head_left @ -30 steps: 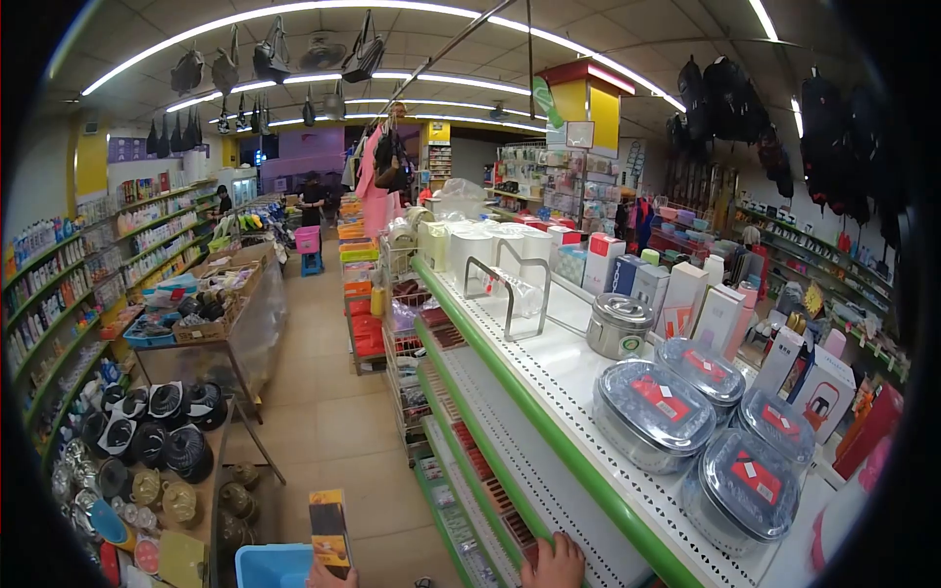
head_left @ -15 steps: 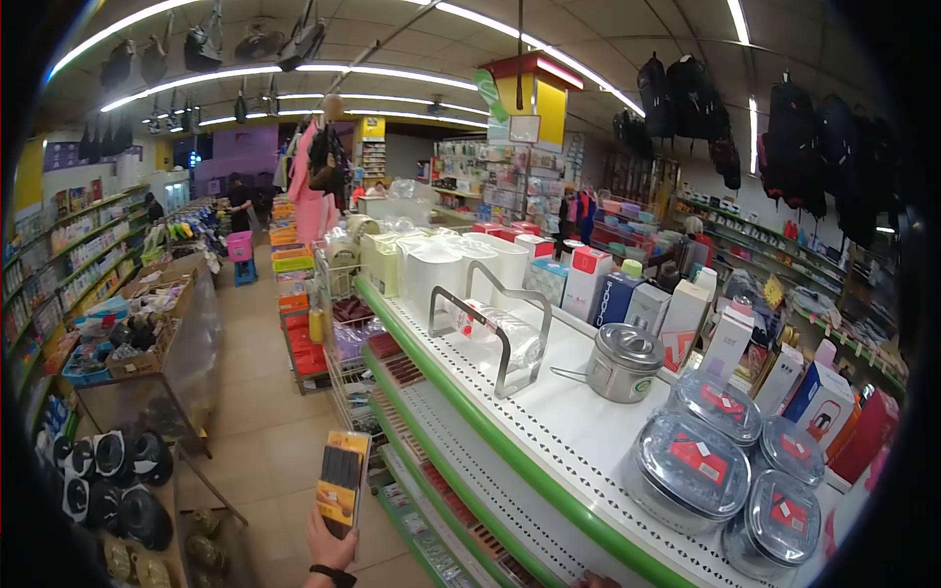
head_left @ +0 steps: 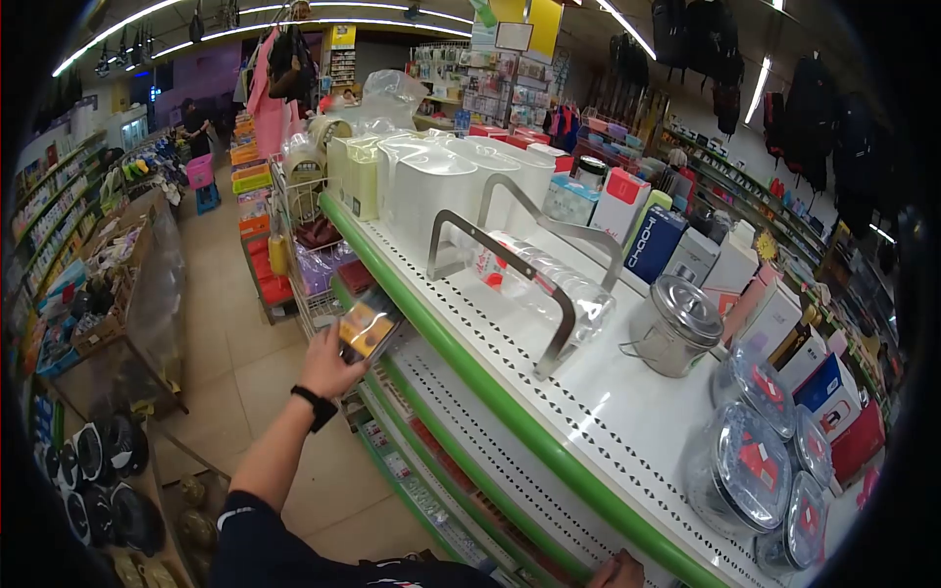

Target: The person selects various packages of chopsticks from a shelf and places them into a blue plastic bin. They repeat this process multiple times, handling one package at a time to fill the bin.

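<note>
My left hand [head_left: 331, 365], with a black band on its wrist, grips a flat orange and black package [head_left: 367, 329] by its near end. The package's far end reaches the front edge of the shelf unit, beside the green rim [head_left: 461, 351]. Low in the view, my right hand [head_left: 618, 570] is near the same green rim; only part of it shows, and its fingers cannot be made out well. On the white top shelf stand a bent metal frame [head_left: 502, 252] around a clear plastic bottle [head_left: 549, 279], a lidded steel pot [head_left: 674, 323] and white containers [head_left: 431, 186].
Clear-lidded containers [head_left: 750, 465] and product boxes [head_left: 659, 241] stand at the right of the shelf. A tiled aisle [head_left: 211, 323] runs along the left, past a metal-legged table [head_left: 118, 343] of goods and dark shoes [head_left: 132, 510]. A person [head_left: 196, 127] stands far back.
My left hand has moved up and forward with the package, from over the aisle to the shelf's front edge. More of my right hand shows. The view has tilted down and shifted.
</note>
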The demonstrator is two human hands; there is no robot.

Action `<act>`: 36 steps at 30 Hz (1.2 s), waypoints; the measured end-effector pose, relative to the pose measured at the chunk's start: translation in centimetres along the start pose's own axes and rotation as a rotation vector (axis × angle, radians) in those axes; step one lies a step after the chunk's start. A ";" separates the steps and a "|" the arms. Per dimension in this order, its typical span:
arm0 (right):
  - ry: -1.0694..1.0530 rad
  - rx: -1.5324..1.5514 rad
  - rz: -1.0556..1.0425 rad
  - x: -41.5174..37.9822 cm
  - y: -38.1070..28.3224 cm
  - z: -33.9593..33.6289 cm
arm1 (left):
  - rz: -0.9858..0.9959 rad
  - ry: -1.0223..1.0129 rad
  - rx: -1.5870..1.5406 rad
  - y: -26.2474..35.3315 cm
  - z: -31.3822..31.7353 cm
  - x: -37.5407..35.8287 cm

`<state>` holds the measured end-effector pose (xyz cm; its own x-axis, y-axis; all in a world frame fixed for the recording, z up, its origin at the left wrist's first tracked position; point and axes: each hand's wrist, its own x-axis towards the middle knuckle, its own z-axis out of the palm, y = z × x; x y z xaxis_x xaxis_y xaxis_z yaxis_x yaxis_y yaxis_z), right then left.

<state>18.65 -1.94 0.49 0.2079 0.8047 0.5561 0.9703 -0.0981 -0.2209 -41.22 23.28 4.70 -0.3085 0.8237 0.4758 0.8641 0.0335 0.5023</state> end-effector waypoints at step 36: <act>0.045 -0.059 0.072 1.1 -2.0 -0.2 | -0.007 -0.272 0.169 -2.3 9.2 11.9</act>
<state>16.97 -1.04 1.72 0.2814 0.7675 0.5760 0.9580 -0.1899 -0.2151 -43.18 38.17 2.58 -0.2162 0.9436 0.2507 0.9234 0.1142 0.3665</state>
